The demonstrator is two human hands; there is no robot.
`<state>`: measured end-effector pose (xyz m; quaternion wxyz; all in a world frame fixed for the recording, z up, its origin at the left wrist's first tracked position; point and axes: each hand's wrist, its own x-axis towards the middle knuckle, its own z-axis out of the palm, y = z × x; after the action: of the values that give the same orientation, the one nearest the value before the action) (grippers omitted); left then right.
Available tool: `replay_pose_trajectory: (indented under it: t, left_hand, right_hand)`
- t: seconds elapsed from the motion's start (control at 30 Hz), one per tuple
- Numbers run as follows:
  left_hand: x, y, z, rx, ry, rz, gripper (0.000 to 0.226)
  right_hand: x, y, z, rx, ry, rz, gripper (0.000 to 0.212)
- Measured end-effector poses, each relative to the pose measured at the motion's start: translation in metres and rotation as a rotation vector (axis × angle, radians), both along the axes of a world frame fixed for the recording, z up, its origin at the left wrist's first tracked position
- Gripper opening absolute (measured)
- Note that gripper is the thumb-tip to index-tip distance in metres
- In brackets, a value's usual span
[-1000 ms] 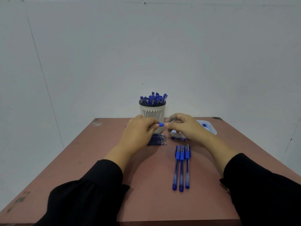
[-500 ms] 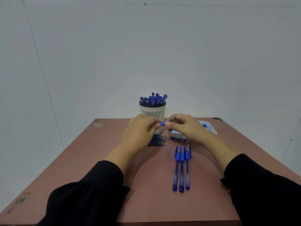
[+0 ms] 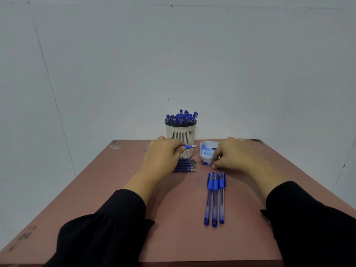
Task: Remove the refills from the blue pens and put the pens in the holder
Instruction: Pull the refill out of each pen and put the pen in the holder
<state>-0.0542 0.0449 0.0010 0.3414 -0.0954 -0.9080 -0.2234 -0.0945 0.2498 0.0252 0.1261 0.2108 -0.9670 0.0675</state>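
While our left hand curls around a pen whose metal tip pokes out to the right, in front of the holder, our right hand has its fingertips down on the table, pinching a small blue piece just in front of the white dish (we take it for the pen's unscrewed tip, though it is too small to be sure). The pen we hold looks partly taken apart, its refill not yet out as far as we can judge.

Much of the job seems done: the holder at the far edge of the table is crowded with blue pens, and a row of loose refills lies flat just in front of it, partly under our left hand. Three capped pens lie side by side nearer to us, apparently untouched. So we judge that the pen in hand and these three are what remains, each needing its refill drawn before going into the holder.
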Motion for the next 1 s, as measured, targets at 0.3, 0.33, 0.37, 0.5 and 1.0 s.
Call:
replay_pose_trajectory:
  t: [0.3, 0.33, 0.37, 0.5, 1.0]
  left_hand:
    - [0.001, 0.001, 0.0, -0.014, -0.003, 0.01, 0.022]
    - [0.001, 0.001, 0.0, -0.011, -0.005, 0.009, 0.022]
    - [0.001, 0.0, 0.0, -0.01, -0.009, 0.009, 0.022]
    - [-0.001, -0.001, -0.001, -0.032, -0.025, 0.016, 0.022]
    - [0.002, 0.005, 0.001, -0.034, -0.056, -0.099, 0.017]
  right_hand:
    - [0.003, -0.003, -0.001, 0.031, 0.064, 0.049, 0.009]
    - [0.003, -0.003, -0.001, 0.012, 0.077, 0.065, 0.01]
    - [0.002, -0.002, -0.001, -0.018, 0.085, 0.083, 0.011]
    - [0.0, -0.001, -0.001, -0.191, 0.077, 0.145, 0.012]
    - [-0.002, -0.015, -0.007, -0.57, -0.127, 0.281, 0.009]
